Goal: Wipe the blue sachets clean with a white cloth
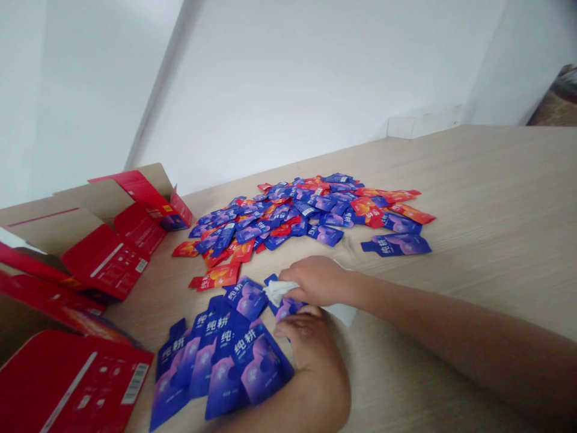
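My right hand [315, 279] is closed round a white tissue [276, 291], pressing a bunched end of it onto a blue-purple pouch [288, 308]. The rest of the tissue trails out behind that hand. Just below, my left hand [309, 337] has its fingers closed at the lower edge of the same pouch; its fingertips are partly hidden. Beside my left forearm several blue-purple pouches [223, 352] lie overlapping, print side up. One more blue-purple pouch [246, 297] touches the upper end of this group.
Beyond my hands spreads a heap of blue and orange-red pouches [288, 210]. A single blue pouch [399, 245] lies to its right. Open red cartons [76, 379] stand along the left side. A white box [408, 126] sits against the wall at the back of the wooden table [496, 198].
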